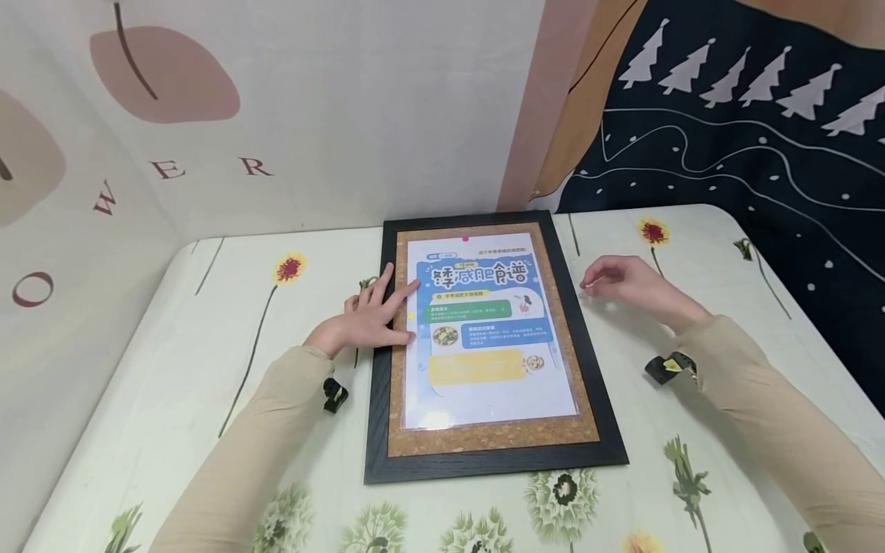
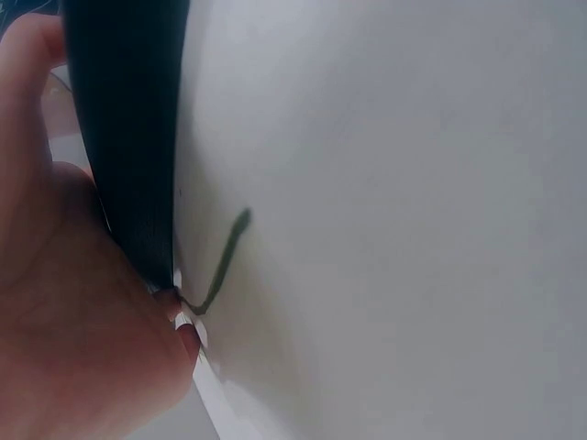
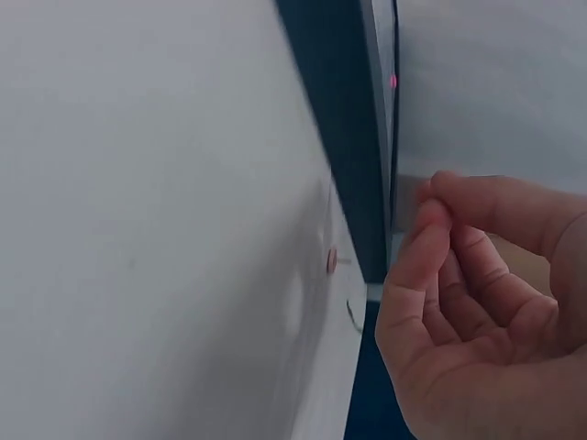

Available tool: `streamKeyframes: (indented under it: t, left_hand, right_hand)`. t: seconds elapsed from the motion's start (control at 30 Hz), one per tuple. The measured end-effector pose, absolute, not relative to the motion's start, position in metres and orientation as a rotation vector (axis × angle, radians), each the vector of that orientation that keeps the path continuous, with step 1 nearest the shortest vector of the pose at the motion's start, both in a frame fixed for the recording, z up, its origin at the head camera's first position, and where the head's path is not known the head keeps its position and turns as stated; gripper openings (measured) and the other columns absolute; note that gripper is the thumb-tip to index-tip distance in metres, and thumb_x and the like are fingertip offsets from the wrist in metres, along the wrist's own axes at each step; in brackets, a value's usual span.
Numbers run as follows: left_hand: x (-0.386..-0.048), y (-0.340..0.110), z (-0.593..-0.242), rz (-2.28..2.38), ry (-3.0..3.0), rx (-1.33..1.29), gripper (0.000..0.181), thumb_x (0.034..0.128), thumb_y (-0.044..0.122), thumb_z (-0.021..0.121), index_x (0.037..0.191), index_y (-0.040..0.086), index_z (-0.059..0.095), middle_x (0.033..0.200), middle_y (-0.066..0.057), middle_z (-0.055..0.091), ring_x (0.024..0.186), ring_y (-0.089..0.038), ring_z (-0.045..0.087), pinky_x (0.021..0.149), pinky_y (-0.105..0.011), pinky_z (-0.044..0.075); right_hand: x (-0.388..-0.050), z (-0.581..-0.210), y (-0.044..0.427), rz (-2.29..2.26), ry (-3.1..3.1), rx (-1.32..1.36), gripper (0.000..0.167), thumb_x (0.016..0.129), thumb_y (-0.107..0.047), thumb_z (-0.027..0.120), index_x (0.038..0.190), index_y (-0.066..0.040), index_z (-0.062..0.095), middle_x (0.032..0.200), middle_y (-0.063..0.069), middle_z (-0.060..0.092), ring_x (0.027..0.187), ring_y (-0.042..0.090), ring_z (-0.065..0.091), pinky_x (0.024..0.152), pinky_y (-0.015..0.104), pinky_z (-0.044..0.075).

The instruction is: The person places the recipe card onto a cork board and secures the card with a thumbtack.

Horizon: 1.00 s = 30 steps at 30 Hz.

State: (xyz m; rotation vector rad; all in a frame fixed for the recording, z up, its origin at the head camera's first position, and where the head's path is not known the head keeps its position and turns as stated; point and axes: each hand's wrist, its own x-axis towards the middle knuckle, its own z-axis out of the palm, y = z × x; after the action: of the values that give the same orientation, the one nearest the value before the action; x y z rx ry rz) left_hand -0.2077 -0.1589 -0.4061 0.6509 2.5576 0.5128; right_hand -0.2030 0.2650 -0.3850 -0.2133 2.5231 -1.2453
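Observation:
A cork board [image 1: 492, 439] in a black frame [image 1: 498, 465] lies flat, with a printed sheet [image 1: 477, 330] on it. A pink pushpin [image 1: 465, 239] sits at the sheet's top, and a small yellow pin-like spot [image 1: 411, 316] shows at its left edge. My left hand [image 1: 366, 319] rests across the frame's left side, fingers spread, fingertips reaching the sheet's edge. To the right of the frame, apart from it, my right hand [image 1: 625, 283] hovers with thumb and forefinger tips together [image 3: 477, 302]. Whether something tiny is between them is hidden.
A floral-printed cloth [image 1: 152, 369] covers the table under the board. Behind stand a pale fabric backdrop [image 1: 373, 100] and, at the right, a dark one [image 1: 664, 165] with white trees. Small black wrist devices [image 1: 335, 395] hang by both forearms.

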Motion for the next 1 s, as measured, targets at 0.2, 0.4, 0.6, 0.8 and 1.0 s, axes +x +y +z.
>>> streamKeyframes:
  t: [0.2,0.4,0.6,0.8,1.0]
  left_hand:
    - [-0.209,-0.159,-0.408,0.527,2.555,0.657,0.089,0.0895,0.042,0.061,0.157,0.018,0.008,0.155,-0.018,-0.025,0.140,-0.047,-0.004,0.101,-0.065,0.005]
    - [-0.208,-0.159,-0.408,0.532,2.559,0.658,0.089,0.0898,0.042,0.061,0.157,0.018,0.008,0.155,-0.017,-0.026,0.140,-0.048,-0.003,0.101,-0.064,0.006]
    - [-0.209,-0.159,-0.407,0.515,2.558,0.655,0.088,0.0903,0.042,0.060,0.157,0.018,0.008,0.155,-0.018,-0.025,0.140,-0.047,-0.004,0.102,-0.064,0.006]
    - [-0.209,-0.159,-0.406,0.507,2.557,0.649,0.088,0.0905,0.043,0.060,0.157,0.018,0.007,0.155,-0.017,-0.026,0.141,-0.046,-0.005,0.102,-0.064,0.005]
    - [-0.209,-0.159,-0.406,0.505,2.556,0.650,0.088,0.0904,0.043,0.060,0.157,0.018,0.007,0.155,-0.017,-0.026,0.140,-0.046,-0.005,0.102,-0.064,0.005]
  right_hand:
    - [-0.206,-0.387,0.259,-1.285,2.478,-0.243,0.016,0.092,-0.001,0.058,0.107,0.004,0.061,0.110,0.017,0.064,0.094,0.024,0.057,0.086,0.035,0.041]
    - [-0.209,-0.387,0.252,-1.297,2.434,-0.243,0.016,0.093,-0.002,0.058,0.108,0.004,0.064,0.109,0.016,0.065,0.094,0.025,0.057,0.087,0.035,0.042]
    - [-0.208,-0.383,0.239,-1.300,2.383,-0.230,0.022,0.094,-0.008,0.060,0.114,0.002,0.065,0.114,0.015,0.064,0.101,0.027,0.054,0.095,0.042,0.037]
    - [-0.210,-0.380,0.227,-1.308,2.356,-0.282,0.021,0.095,-0.009,0.059,0.112,0.002,0.065,0.116,0.016,0.062,0.105,0.029,0.052,0.098,0.045,0.036]
    - [-0.211,-0.379,0.215,-1.294,2.345,-0.335,0.019,0.095,-0.008,0.060,0.110,0.003,0.063,0.117,0.016,0.060,0.108,0.029,0.050,0.098,0.044,0.037]
